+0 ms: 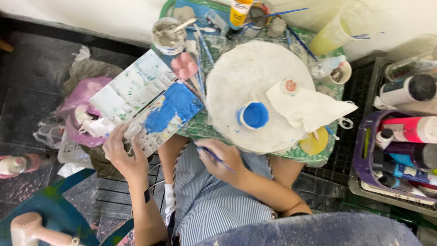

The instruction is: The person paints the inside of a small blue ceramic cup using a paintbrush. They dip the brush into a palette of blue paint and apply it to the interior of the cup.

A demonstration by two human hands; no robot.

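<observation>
Left hand [122, 157] grips the palette [146, 104] at centre left, right hand [224, 159] pinches a brush [214, 157] — tilting the palette might drip blue paint onto the apron [214, 200].

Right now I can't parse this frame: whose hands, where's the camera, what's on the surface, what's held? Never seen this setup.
There is no machine here. It is one picture from a camera worn on a person's head, looking straight down at their own two bare hands and lap.

The left hand grips the near edge of a flat rectangular palette smeared with blue paint. The right hand holds a thin paintbrush near the body.

In front is a small green work surface spattered with paint. On it sits a round white disc carrying a small cup of blue paint and a crumpled white tissue. Further back stand more brushes, a yellow paint bottle and a cup of yellowish liquid. At right, a purple basket holds paint tubes and bottles.
</observation>
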